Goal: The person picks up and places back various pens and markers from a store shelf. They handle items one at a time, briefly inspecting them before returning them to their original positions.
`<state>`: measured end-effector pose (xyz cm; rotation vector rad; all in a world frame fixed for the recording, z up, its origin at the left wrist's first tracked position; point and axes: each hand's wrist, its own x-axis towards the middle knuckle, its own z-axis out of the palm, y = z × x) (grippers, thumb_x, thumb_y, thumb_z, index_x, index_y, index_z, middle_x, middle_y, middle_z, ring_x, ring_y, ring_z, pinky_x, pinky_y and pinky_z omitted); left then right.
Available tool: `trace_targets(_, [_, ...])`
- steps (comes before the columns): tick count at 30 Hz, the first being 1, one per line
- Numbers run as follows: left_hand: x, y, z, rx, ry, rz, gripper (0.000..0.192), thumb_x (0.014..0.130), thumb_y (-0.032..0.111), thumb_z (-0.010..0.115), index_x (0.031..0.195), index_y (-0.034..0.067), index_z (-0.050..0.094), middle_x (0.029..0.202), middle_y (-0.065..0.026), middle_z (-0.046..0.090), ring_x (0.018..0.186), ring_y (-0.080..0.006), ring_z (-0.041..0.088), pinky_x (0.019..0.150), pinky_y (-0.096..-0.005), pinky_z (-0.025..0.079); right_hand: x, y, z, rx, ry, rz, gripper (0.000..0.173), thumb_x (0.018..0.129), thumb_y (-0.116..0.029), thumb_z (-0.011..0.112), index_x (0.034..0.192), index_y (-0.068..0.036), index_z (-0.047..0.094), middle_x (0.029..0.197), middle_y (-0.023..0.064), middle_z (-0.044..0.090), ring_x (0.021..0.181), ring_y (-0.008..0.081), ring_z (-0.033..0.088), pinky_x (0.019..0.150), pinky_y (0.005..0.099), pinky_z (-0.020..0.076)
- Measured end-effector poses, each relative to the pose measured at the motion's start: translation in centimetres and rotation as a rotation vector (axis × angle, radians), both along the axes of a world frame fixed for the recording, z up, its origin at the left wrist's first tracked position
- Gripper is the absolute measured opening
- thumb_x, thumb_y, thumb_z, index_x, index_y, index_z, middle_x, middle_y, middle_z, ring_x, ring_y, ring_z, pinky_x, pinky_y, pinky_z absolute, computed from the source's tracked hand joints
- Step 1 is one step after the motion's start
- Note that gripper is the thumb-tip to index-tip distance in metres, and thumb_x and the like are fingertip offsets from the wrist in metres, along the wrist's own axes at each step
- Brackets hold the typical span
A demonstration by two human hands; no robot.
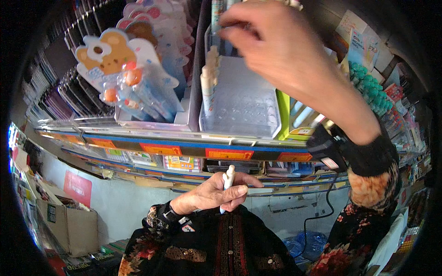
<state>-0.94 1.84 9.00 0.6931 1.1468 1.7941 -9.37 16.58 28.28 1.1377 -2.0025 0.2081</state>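
Observation:
Low in front of my chest, my left hand holds a white pen with a blue tip between thumb and fingers. My right hand, blurred, reaches over the shelf at the top; its bent fingertips are beside an upright printed pen, and whether they touch it I cannot tell. Below it a clear plastic pen tray has a row of cream-topped pens standing along its left side. The rest of its dimpled floor is visible.
Left of the tray is a display box of wrapped pens with bear-shaped cards. A green box stands at its right, with teal fluffy items beyond. Orange price labels line the shelf edge. A cardboard box is at lower left.

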Motion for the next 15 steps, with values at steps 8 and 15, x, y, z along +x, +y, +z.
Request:
trace_targets(8, [0.6, -0.5, 0.3, 0.105, 0.073, -0.054, 0.031, 0.090, 0.016, 0.051, 0.116, 0.002, 0.044, 0.074, 0.0009, 0.043, 0.062, -0.0072, 0.041, 0.055, -0.0219, 0.038, 9.2, 1.1, -6.6, 0.124, -0.840, -0.066, 0.023, 0.078, -0.018, 0.063, 0.087, 0.002, 0.055, 0.071, 0.0112, 0.054, 0.056, 0.0217, 0.053, 0.050, 0.0339, 0.0429])
trace_targets(15, [1.3, -0.4, 0.5, 0.040, 0.195, 0.116, 0.022, 0.091, 0.022, 0.048, 0.100, 0.002, 0.048, 0.077, -0.0013, 0.050, 0.071, -0.0091, 0.047, 0.064, -0.0241, 0.040, 9.9, 2.3, -8.2, -0.044, -1.137, 0.047, 0.015, 0.077, -0.006, 0.060, 0.086, 0.002, 0.052, 0.070, 0.0136, 0.056, 0.061, 0.0294, 0.056, 0.054, 0.0358, 0.0436])
